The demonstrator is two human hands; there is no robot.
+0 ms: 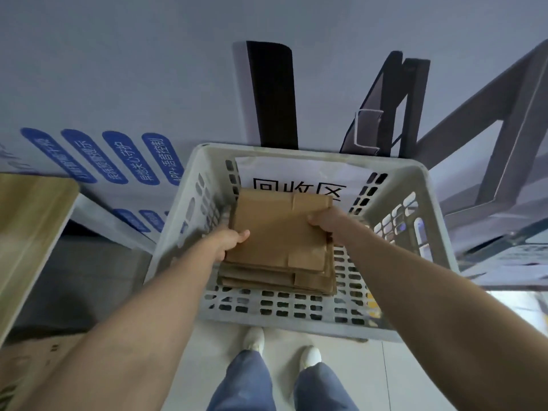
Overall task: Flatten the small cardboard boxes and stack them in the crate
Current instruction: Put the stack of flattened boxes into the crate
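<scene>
A flattened brown cardboard box (280, 229) is held over the inside of a grey slotted plastic crate (299, 320) on the floor. My left hand (229, 240) grips its left edge, thumb on top. My right hand (324, 222) grips its right edge near the far corner. Below it in the crate lies a stack of flattened boxes (284, 280). I cannot tell whether the held box touches the stack. A white paper sign (299, 180) with black characters leans on the crate's far wall.
A wooden table edge (32, 229) is at the left, with a brown carton (35, 372) on the floor below it. A white board with blue labels (98, 155) stands behind the crate. Dark metal frame legs (489, 137) rise at the right. My shoes (281, 348) stand just before the crate.
</scene>
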